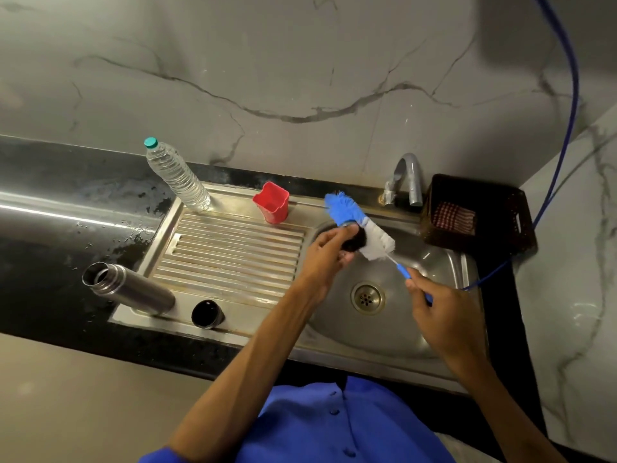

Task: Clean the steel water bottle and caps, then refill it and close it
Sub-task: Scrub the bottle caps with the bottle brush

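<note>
Over the sink basin [394, 329], my left hand [329, 253] grips a small black cap [355, 240]. A blue and white bottle brush [359, 223] lies across the cap, bristles against it. My right hand [437, 305] pinches the brush's thin blue handle. The steel water bottle [130, 287] stands open, without a cap, at the front left corner of the drainboard. A second cap [207, 314], steel outside and dark inside, stands mouth up beside the bottle.
A clear plastic water bottle [177, 175] with a teal cap and a red cup [272, 202] stand at the back of the ribbed drainboard [230, 259]. A tap [405, 177] and a dark basket [477, 213] are behind the basin. A blue hose [567, 135] hangs at right. Wet black counter [66, 208] lies left.
</note>
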`<state>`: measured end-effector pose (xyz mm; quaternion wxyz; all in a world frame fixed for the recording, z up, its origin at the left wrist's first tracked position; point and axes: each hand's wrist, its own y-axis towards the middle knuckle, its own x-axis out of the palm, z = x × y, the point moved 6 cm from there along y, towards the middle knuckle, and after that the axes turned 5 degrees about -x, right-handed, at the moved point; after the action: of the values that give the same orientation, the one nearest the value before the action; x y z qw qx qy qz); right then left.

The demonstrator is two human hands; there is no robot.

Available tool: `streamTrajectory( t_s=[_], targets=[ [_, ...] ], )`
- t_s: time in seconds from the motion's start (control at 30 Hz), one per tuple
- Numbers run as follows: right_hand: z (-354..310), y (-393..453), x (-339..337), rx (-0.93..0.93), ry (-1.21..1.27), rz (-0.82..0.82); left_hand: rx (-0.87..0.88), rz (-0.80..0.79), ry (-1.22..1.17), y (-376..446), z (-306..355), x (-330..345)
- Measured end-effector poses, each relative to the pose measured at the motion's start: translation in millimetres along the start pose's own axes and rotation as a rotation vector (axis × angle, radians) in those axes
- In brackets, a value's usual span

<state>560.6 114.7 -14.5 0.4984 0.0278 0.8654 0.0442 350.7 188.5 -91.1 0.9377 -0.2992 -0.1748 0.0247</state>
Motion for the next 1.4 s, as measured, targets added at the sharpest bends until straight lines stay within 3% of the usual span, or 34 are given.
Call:
streamTrajectory(
  t_s=[0.1,0.17,0.27,0.37,0.43,0.57,0.7,0.87,0.93,1.03,1.1,1.2,1.27,1.33,1.4],
  targets=[
    [-6,4,2,-0.009,-0.015,-0.014,0.083,0.096,-0.285,7,9,-11],
    [-11,6,0,-0.030,-0.008,-0.013,0.107,0.219,-0.338,15,10,-28],
    [-19,10,0,-0.068,-0.016,-0.007,0.096,0.360,-0.139,20,7,-47],
    [-21,21,4,-0.057,-0.049,0.004,0.089,0.194,0.037,13,1,-30],
    [-23,27,6,-0.047,-0.063,-0.017,0.169,0.165,0.104,9,8,-21],
    [-35,28,1,-0.111,-0.111,-0.042,0.361,0.399,0.244,10,50,-34],
    [-38,31,2,-0.123,-0.133,-0.046,0.326,0.576,0.309,5,56,-56],
    [-35,33,17,-0.061,-0.109,-0.050,0.260,0.362,0.410,-6,17,-35],
    [-33,36,13,-0.047,-0.076,-0.037,0.278,0.350,0.403,-6,18,-35],
    [-29,35,7,-0.035,-0.014,-0.030,0.178,0.341,0.093,7,29,-50],
    [-30,32,5,-0.026,-0.004,-0.027,0.089,0.165,-0.030,14,26,-44],
    [-30,36,3,0.011,0.032,0.010,-0.038,-0.089,0.119,-1,18,-15],
    [-35,35,6,-0.014,0.020,-0.004,-0.048,-0.134,0.160,-7,21,-8],
    [-39,34,6,-0.027,0.002,-0.008,-0.028,-0.116,0.020,-9,31,-10],
    [-38,34,3,-0.001,0.014,0.006,-0.022,-0.064,-0.287,-6,36,-21]
  ],
)
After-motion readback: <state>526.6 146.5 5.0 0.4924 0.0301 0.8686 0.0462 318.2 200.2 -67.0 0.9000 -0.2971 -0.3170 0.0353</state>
